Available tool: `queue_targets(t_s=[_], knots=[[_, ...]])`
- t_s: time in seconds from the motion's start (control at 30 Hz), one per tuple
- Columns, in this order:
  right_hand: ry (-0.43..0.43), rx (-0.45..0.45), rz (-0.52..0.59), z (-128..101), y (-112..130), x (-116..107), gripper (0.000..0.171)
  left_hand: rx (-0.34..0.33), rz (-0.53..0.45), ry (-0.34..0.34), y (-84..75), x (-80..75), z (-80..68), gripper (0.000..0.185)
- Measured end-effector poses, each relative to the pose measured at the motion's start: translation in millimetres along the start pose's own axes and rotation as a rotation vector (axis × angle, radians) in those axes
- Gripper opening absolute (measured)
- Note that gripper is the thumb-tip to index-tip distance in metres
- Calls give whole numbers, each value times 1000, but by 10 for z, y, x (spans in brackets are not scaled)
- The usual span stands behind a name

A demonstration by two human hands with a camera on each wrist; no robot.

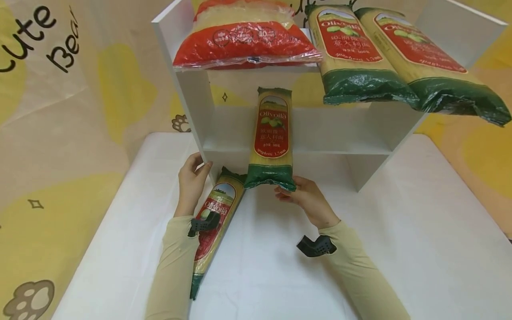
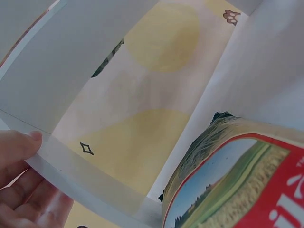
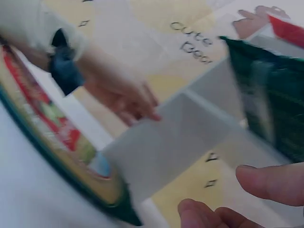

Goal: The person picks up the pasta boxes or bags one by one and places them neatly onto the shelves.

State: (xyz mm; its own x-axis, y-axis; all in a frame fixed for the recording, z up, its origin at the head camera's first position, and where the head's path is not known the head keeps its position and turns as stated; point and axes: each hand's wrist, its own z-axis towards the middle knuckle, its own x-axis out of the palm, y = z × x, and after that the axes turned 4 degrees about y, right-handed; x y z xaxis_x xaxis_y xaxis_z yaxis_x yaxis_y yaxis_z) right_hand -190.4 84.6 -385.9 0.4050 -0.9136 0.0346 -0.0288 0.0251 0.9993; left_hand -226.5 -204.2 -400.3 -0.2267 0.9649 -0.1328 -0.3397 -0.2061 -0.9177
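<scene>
Light: bright, even, soft; faint shadows under the shelf (image 1: 296,146).
Glare: sheen on red packet (image 1: 244,44).
Blur: right wrist view smeared.
Edges: head view bowed at 3 and 9 o'clock.

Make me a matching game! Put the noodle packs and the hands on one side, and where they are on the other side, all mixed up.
Things:
1. red pack
2. spaghetti pack under the left arm
3. left hand
4. right hand

Places:
A. lies flat on the white table
B. touches the side panel of the white shelf
C. holds the lower end of the raised spaghetti pack
D. lies on top of the shelf

Pairs: 1-D, 2-A, 3-B, 4-C
</scene>
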Motion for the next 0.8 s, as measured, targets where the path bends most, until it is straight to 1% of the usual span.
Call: queue_targets(t_s=[0.07,0.17,0.27,0.37,0.47,0.6,0.8], knots=[[25,20,1,29,-70,54,31,3,13,-7,1,-4,6,31],[69,26,7,59,-175,143,32,9,32,-11,0,-12,6,30],[130,48,33,85,-293,238,34,13,45,-12,2,-19,4,30],[182,117,65,114,-412,361,35,16,40,-8,-4,-19,-3,30],[213,184,97,150,-511,510,36,14,31,-6,-9,-16,-7,30],[225,209,120,195,-596,691,35,10,27,-8,-15,-14,-10,30],[189,213,148,247,-636,892,33,0,15,-5,-18,-4,-10,30]])
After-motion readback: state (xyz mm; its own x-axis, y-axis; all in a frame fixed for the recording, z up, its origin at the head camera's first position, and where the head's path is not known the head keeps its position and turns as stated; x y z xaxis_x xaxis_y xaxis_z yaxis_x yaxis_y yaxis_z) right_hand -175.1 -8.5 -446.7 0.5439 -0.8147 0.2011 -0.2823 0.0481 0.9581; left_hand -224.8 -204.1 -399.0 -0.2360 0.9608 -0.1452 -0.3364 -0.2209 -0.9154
